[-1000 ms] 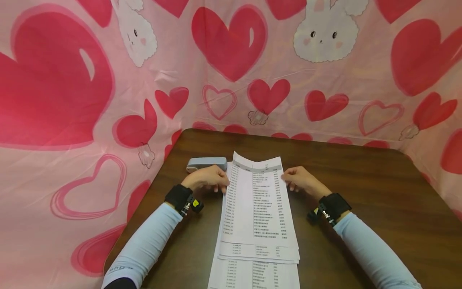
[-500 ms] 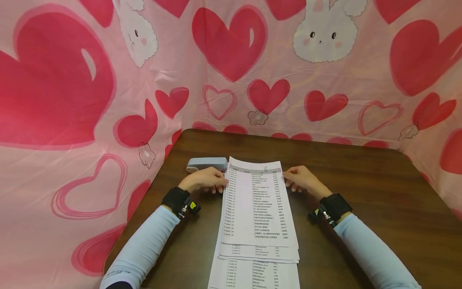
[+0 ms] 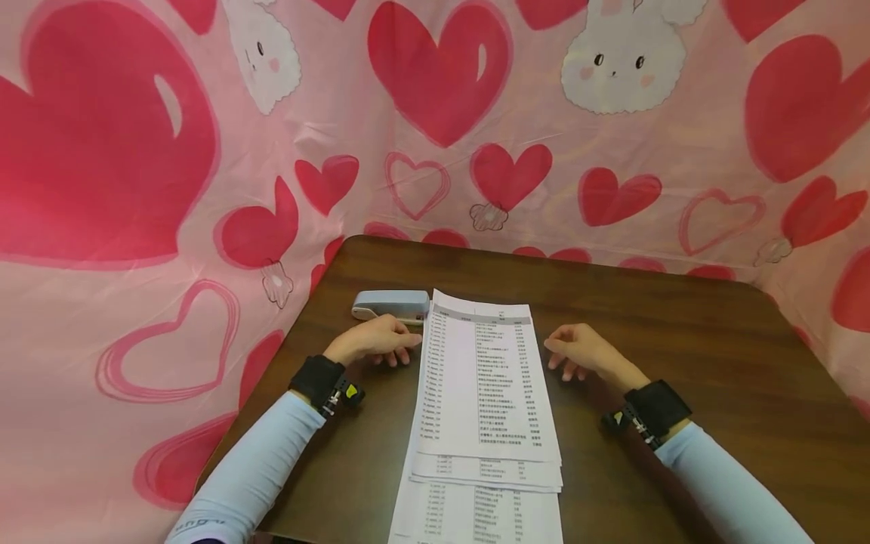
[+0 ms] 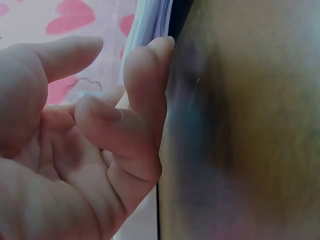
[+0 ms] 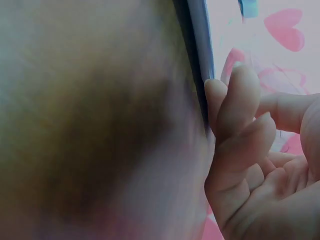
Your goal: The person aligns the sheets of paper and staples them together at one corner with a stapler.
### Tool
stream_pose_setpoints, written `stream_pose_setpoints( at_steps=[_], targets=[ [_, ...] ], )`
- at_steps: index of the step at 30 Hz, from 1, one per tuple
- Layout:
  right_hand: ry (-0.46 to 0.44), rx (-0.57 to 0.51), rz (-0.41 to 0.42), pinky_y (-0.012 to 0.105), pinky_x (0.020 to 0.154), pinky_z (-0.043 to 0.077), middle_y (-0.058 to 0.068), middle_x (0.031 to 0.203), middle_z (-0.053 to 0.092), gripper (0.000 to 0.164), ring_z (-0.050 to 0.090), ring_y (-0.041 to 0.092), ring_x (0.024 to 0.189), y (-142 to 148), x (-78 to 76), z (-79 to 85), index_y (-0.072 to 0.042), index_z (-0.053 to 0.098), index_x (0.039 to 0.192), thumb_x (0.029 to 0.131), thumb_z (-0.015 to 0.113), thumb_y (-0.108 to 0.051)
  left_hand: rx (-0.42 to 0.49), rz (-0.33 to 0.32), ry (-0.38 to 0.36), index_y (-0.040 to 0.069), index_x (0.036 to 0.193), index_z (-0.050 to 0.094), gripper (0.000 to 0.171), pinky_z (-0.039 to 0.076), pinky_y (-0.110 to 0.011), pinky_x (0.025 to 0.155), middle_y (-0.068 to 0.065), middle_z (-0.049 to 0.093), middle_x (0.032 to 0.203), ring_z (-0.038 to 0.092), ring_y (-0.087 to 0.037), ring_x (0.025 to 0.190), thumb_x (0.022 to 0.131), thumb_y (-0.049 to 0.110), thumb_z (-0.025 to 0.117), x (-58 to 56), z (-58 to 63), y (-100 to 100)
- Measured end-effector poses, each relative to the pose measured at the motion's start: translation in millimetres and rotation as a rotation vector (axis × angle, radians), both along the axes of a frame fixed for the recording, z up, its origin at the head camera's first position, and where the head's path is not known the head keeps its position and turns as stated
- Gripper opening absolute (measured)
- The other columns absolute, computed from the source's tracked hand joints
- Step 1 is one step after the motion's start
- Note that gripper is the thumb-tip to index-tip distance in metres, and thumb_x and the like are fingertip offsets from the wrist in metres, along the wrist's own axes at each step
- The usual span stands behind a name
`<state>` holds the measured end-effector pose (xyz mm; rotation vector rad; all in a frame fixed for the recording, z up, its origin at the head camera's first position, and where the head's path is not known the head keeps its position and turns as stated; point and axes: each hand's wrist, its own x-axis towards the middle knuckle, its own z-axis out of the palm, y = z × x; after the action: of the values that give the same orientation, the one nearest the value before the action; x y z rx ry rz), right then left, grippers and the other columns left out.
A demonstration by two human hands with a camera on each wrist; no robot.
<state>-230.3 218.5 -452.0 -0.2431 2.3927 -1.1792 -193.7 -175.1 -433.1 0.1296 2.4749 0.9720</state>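
A stack of printed paper sheets [image 3: 485, 393] lies on the table, its lower sheets staggered toward the near side. My left hand [image 3: 372, 340] is beside the stack's left edge, its fingertips close to the paper. In the left wrist view that hand [image 4: 95, 135] has loosely bent fingers, with the thumb apart and nothing held. On the other side, my right hand [image 3: 587, 351] rests a little away from the paper's right edge. Its fingers [image 5: 240, 110] are also loosely bent around nothing in the right wrist view. A pale blue stapler [image 3: 390, 302] sits just behind my left hand.
The brown wooden table [image 3: 666, 340] extends to the right of the stack and behind it. A pink curtain [image 3: 435, 181] with hearts and rabbits rises along the table's back and left sides.
Both hands have let go of the top sheets and moved outward from the paper's edges. The top sheet's far end, raised and curved before, has settled lower.
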Motion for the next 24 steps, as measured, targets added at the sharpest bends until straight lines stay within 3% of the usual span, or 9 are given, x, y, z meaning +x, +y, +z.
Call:
stream_pose_setpoints(
  at_steps=[6, 11, 16, 24],
  targets=[
    [-0.01, 0.021, 0.027, 0.027, 0.043, 0.045, 0.009, 0.076, 0.071, 0.032, 0.064, 0.019, 0.05, -3.4, 16.1, -5.8, 0.003, 0.056, 0.115, 0.098, 0.058, -0.024, 0.047, -0.028, -0.032, 0.009, 0.088, 0.074, 0.033, 0.037, -0.023, 0.044, -0.003, 0.072, 0.074, 0.061, -0.015, 0.054, 0.096, 0.038, 0.06, 4.0, -4.1, 8.1],
    [-0.022, 0.026, 0.022, 0.028, 0.043, 0.047, 0.008, 0.072, 0.07, 0.03, 0.064, 0.02, 0.049, -7.2, 18.9, -7.6, 0.002, 0.058, 0.113, 0.097, 0.058, -0.023, 0.089, -0.002, -0.034, 0.011, 0.086, 0.076, 0.031, 0.035, -0.022, 0.041, -0.003, 0.072, 0.07, 0.061, -0.013, 0.049, 0.095, 0.037, 0.063, 2.4, -7.4, 13.6],
    [-0.04, 0.0, 0.026, 0.028, 0.044, 0.048, 0.009, 0.072, 0.068, 0.03, 0.067, 0.02, 0.051, -9.7, 18.2, -7.6, 0.003, 0.059, 0.113, 0.097, 0.059, -0.021, 0.151, 0.017, -0.08, 0.011, 0.088, 0.076, 0.028, 0.033, -0.021, 0.041, -0.005, 0.073, 0.072, 0.061, -0.013, 0.048, 0.093, 0.036, 0.065, -2.1, -11.7, 17.7],
    [-0.056, -0.029, 0.045, 0.029, 0.046, 0.051, 0.01, 0.074, 0.067, 0.028, 0.069, 0.02, 0.055, -10.0, 16.4, -15.1, 0.004, 0.058, 0.112, 0.096, 0.061, -0.019, 0.292, 0.112, -0.171, 0.004, 0.106, 0.071, 0.028, 0.037, -0.02, 0.045, -0.004, 0.068, 0.076, 0.058, -0.011, 0.052, 0.09, 0.028, 0.071, -7.5, -22.3, 20.8]
  ],
)
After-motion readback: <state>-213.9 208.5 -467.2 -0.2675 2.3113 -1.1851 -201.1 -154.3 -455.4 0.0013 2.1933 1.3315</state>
